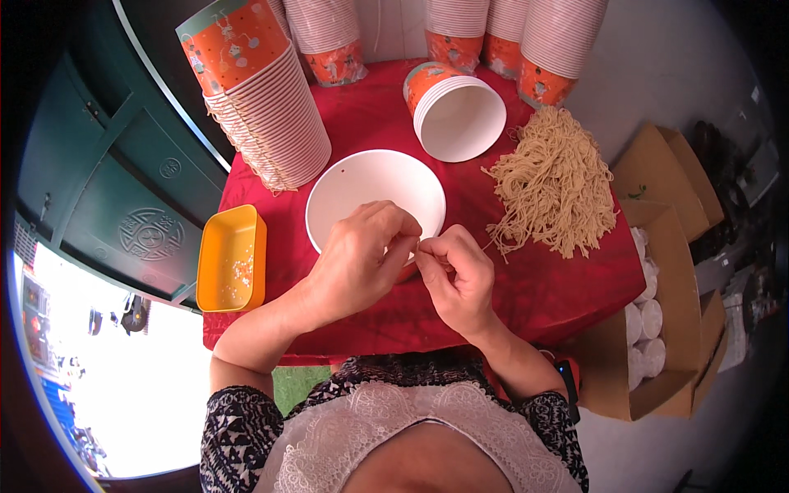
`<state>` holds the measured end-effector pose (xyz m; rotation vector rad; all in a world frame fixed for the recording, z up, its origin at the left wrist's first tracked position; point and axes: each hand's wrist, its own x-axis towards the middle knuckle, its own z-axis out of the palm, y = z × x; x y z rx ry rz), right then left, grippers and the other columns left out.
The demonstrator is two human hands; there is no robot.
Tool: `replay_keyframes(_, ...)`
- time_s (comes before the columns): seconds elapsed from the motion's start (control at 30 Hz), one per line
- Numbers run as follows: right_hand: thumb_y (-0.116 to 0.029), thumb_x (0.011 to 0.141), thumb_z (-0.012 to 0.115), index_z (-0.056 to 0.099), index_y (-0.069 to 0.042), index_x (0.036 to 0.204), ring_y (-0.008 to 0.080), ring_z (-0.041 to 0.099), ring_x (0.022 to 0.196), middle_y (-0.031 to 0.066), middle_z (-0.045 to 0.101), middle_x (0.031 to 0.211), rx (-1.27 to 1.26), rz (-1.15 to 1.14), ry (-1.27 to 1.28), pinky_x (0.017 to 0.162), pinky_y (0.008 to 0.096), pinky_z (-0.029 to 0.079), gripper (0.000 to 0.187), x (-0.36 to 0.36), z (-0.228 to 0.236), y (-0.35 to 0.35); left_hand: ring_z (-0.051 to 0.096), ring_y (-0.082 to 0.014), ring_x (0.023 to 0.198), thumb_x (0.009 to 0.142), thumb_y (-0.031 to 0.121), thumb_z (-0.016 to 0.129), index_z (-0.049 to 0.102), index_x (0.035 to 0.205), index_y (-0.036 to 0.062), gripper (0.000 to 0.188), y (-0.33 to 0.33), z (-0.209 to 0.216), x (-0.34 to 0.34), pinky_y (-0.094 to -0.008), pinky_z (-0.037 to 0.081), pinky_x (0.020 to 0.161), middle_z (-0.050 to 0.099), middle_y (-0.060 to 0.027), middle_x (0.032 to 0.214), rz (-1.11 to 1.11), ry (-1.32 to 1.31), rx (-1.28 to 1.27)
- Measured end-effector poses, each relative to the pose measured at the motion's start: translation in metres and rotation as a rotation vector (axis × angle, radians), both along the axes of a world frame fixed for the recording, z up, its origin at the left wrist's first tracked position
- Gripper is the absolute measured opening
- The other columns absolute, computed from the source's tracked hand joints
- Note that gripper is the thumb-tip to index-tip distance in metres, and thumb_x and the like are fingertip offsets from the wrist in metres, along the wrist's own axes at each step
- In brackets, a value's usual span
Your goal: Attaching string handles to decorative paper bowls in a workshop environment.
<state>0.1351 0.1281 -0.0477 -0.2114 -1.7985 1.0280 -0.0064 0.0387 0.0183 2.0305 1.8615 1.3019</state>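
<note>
A white-lined paper bucket [374, 177] stands in front of me with its mouth up, and a bit of its orange outside shows under my hands. Over its near right rim, my left hand [367, 261] has thumb and fingers pinched together. My right hand [457, 278] pinches just beside it, the fingertips of both almost touching. Whatever lies between the fingertips is too small and covered to make out. To the right is a heap of thin beige strings [555, 185].
A tall leaning stack of paper buckets [271, 123] with strings hanging from it is at left. Below it sits a yellow tray [205, 271] holding small white bits. A short bucket stack [460, 119] lies tipped behind; more stand at the back. Right of the red-covered table [542, 300] are cardboard boxes [670, 287].
</note>
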Motion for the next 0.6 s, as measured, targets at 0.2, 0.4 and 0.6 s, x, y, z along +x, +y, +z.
replay_keyframes(0.2, -0.001, 0.093, 0.067, 0.067, 0.002, 0.091, 0.0051, 0.052, 0.067, 0.0002, 0.057, 0.077, -0.304, 0.137, 0.041, 0.058, 0.0219, 0.041, 0.004, -0.001, -0.008, 0.002, 0.065, -0.0351, 0.081, 0.084, -0.004, 0.065, 0.059, 0.095, 0.0012, 0.014, 0.002, -0.004, -0.005, -0.0446, 0.053, 0.082, 0.064, -0.0144, 0.083, -0.037, 0.043, -0.012)
replay_keyframes(0.4, -0.005, 0.099, 0.063, 0.068, 0.004, 0.094, 0.0026, 0.054, 0.075, -0.0017, 0.063, 0.082, -0.495, 0.223, 0.051, 0.065, 0.0189, 0.043, 0.012, 0.001, -0.006, -0.001, 0.068, -0.0314, 0.087, 0.082, -0.006, 0.065, 0.061, 0.097, 0.0025, 0.017, -0.011, 0.007, 0.002, -0.0614, 0.035, 0.111, 0.066, -0.0112, 0.088, -0.038, 0.160, -0.065)
replay_keyframes(0.6, -0.005, 0.099, 0.062, 0.067, 0.004, 0.093, 0.0027, 0.056, 0.072, -0.0016, 0.064, 0.080, -0.519, 0.238, 0.085, 0.063, 0.0196, 0.047, 0.011, 0.000, -0.003, -0.003, 0.068, -0.0270, 0.085, 0.075, -0.001, 0.077, 0.062, 0.092, 0.0031, 0.023, -0.006, -0.003, 0.008, -0.0640, 0.035, 0.110, 0.067, -0.0079, 0.088, 0.012, 0.384, 0.148)
